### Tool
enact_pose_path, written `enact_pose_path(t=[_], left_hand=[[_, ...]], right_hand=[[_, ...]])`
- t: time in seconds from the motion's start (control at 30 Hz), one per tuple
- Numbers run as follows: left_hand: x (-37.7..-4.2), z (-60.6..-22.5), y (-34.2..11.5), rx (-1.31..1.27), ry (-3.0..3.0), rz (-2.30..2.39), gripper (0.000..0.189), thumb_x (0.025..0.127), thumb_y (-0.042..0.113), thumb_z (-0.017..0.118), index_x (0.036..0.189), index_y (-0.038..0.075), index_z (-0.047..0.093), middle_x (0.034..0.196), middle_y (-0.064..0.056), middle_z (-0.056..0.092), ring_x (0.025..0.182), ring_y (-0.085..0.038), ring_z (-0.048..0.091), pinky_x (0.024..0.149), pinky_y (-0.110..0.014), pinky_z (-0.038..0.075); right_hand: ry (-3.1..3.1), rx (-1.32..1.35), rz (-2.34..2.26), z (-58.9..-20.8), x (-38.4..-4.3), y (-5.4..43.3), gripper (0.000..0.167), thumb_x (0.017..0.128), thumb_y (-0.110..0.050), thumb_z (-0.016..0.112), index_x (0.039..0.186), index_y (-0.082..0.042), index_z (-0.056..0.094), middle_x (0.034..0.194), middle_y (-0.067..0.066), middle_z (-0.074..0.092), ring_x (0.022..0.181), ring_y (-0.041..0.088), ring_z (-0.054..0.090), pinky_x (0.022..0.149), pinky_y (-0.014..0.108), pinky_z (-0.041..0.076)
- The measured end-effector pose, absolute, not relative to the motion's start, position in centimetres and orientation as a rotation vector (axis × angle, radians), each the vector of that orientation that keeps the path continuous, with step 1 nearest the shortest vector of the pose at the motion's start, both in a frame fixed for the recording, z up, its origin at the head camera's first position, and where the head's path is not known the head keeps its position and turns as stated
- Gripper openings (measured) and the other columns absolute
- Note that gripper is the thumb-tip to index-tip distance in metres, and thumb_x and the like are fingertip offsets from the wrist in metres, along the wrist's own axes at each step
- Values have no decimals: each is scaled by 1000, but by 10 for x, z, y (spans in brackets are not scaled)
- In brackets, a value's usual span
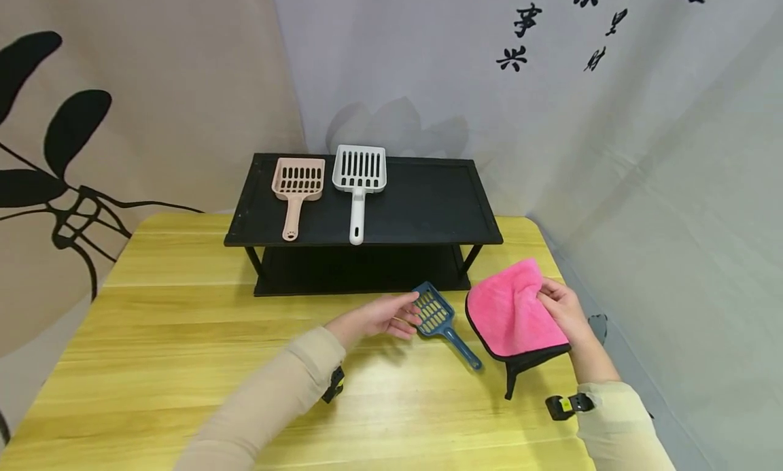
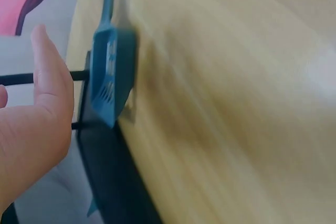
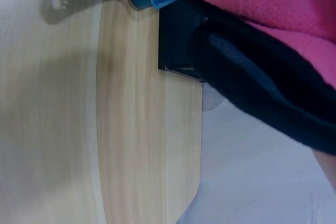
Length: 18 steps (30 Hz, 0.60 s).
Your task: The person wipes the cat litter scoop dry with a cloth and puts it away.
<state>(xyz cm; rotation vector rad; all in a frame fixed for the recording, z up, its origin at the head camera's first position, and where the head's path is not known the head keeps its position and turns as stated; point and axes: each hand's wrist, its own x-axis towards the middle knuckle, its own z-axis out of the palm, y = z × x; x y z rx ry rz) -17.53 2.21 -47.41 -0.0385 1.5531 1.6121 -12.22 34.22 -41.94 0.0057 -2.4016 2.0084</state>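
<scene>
- Blue scoop [image 1: 449, 334] lies on the wooden table [image 1: 183, 308], just in front of the black rack [image 1: 428, 199], its slotted head towards the rack and its handle slanting back to the person's right; the right wrist view shows a paw-shaped hole at the handle's end.
- Left hand [image 1: 388, 315] reaches beside the scoop's head, fingers extended and slightly bent, gripping nothing. In the head view the fingertips overlap the scoop's edge, while the left wrist view shows a gap between the thumb and the scoop.
- Right hand [image 1: 561, 308] pinches the pink cloth [image 1: 514, 315] near its upper right edge, thumb and fingers closed on the fabric.
- That cloth hangs above the table to the right of the blue scoop, with a fold down its middle, black edging and a dark corner drooping below.
- On the rack's upper shelf lie a pale pink scoop [image 1: 296, 198] and, to its right, a white scoop [image 1: 358, 189], both with handles pointing towards the person.
- Behind the table hangs pale fabric [image 1: 642, 151] printed with black characters and leaves.
</scene>
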Motion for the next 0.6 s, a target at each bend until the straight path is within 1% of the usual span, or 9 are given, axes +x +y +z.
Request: enact_pose_path(t=[0.07, 0.13, 0.2, 0.23, 0.33, 0.43, 0.5, 0.6], left_hand=[[-172, -481, 26, -29, 1538, 1612, 50, 99, 38, 40, 117, -7, 52, 123, -28, 55, 66, -12, 63, 80, -36, 55], [-170, -487, 31, -27, 1528, 1611, 51, 100, 37, 39, 118, -8, 52, 123, -29, 56, 65, -11, 63, 77, -35, 56], [-167, -493, 37, -17, 1527, 1607, 52, 100, 36, 38, 120, -10, 51, 122, -29, 56, 66, -12, 64, 77, -36, 56], [-165, -496, 39, -21, 1524, 1604, 52, 100, 36, 38, 121, -10, 51, 121, -29, 57, 68, -14, 65, 78, -36, 56], [-160, -505, 48, -25, 1525, 1597, 52, 101, 34, 37, 121, -11, 50, 120, -30, 58, 82, -28, 69, 81, -39, 55], [-155, -514, 55, -31, 1530, 1591, 51, 101, 33, 36, 120, -12, 50, 119, -30, 58, 99, -39, 64, 82, -42, 54], [-151, -520, 60, -28, 1527, 1584, 51, 101, 32, 36, 121, -13, 50, 118, -31, 58, 103, -42, 62, 83, -44, 53], [-145, -527, 67, -9, 1514, 1573, 52, 100, 31, 35, 122, -15, 47, 117, -32, 58, 102, -42, 62, 82, -44, 53]], right_hand=[[-2407, -4, 2013, -420, -122, 342, 46, 94, 0, 47, 88, -41, 66, 83, -22, 66, 77, -6, 57, 66, 11, 47], [-2408, -25, 2017, -420, -122, 342, 45, 94, -1, 47, 88, -40, 67, 83, -22, 66, 77, -5, 57, 66, 11, 47], [-2407, -47, 2022, -420, -122, 342, 43, 95, -2, 48, 88, -40, 67, 83, -22, 66, 78, -5, 57, 66, 12, 47], [-2405, -56, 2026, -419, -122, 342, 43, 95, -2, 48, 87, -40, 67, 83, -22, 66, 79, -5, 57, 67, 12, 47], [-2398, -64, 2030, -419, -122, 342, 44, 94, -1, 48, 87, -40, 67, 84, -23, 66, 81, -7, 57, 68, 11, 46], [-2379, -44, 2032, -420, -122, 344, 47, 93, 2, 47, 86, -40, 67, 84, -23, 66, 81, -7, 56, 68, 10, 46], [-2370, -25, 2023, -420, -122, 345, 48, 93, 4, 46, 86, -39, 67, 84, -22, 66, 80, -7, 56, 67, 10, 46], [-2354, -9, 2023, -421, -123, 347, 50, 92, 5, 45, 87, -38, 68, 84, -22, 66, 79, -7, 56, 66, 10, 46]])
